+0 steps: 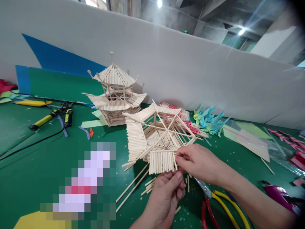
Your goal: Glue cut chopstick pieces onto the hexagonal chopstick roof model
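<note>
Right hand [196, 162], fingertips together, seems to pinch an end slat [176, 163]; left hand [166, 194] curls below, its hold hidden. Just beyond, the stick model [162, 140] looks light, stiff, fragile, best steadied by its frame [161, 117].

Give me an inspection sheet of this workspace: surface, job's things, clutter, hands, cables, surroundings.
Surface: green tabletop, dotted with pale scraps.
Job's things: unfinished pale wooden-stick model, some roof sections open; two-roofed pale wooden-stick pagoda behind it, leftward; long loose pale wooden sticks in front.
Clutter: red-handled metal tool, yellow-and-black hand tool, turquoise folded-paper pieces; pixelated patch hides the lower left.
Hands: right hand at the right end of the model's front slatted panel; left hand curled just below; grips unclear.
Cables: thin black cable across the table's left side.
Surroundings: white partition behind; lit ceiling lights.
</note>
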The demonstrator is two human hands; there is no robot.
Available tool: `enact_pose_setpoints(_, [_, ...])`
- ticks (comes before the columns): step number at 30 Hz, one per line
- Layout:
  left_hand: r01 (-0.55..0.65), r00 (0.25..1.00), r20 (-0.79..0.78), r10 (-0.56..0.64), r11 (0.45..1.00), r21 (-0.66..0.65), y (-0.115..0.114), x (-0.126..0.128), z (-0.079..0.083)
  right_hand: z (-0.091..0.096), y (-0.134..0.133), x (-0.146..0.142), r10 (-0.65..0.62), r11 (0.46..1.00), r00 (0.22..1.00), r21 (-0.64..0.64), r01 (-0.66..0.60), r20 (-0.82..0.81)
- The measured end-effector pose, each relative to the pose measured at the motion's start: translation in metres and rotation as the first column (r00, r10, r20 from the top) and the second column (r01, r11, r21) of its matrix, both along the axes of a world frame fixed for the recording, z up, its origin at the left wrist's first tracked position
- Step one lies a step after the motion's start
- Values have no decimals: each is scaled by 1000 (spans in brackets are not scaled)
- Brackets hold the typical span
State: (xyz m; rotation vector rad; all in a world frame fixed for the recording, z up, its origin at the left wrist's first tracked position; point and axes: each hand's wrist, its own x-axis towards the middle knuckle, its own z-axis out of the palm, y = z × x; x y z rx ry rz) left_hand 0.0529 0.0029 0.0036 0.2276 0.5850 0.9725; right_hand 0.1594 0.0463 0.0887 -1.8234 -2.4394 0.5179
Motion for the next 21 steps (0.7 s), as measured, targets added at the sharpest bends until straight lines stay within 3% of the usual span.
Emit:
enact_pose_setpoints(5, [-7,1000,-4,7,1000,-2,-1,1,1,-1,-7,9,-59,998,976,24,66,-210])
enact_pose_setpoints(9, [-22,1000,-20,22,1000,-17,0,1,-1,-8,-15,27,-175,978,893,34,207,-415])
enact_pose_setpoints(14, [-37,999,-38,36,999,-21,1,4,-3,-40,-29,47,-366,917,757,-71,393,-541])
enact_pose_setpoints(18, [-41,998,-48,40,999,-15,-1,5,-7,-67,-43,45,-424,897,656,-190,399,-624])
enact_pose_setpoints(21, [-51,997,-50,51,999,-14,-2,4,-9,-76,-50,37,-431,896,555,-264,358,-711])
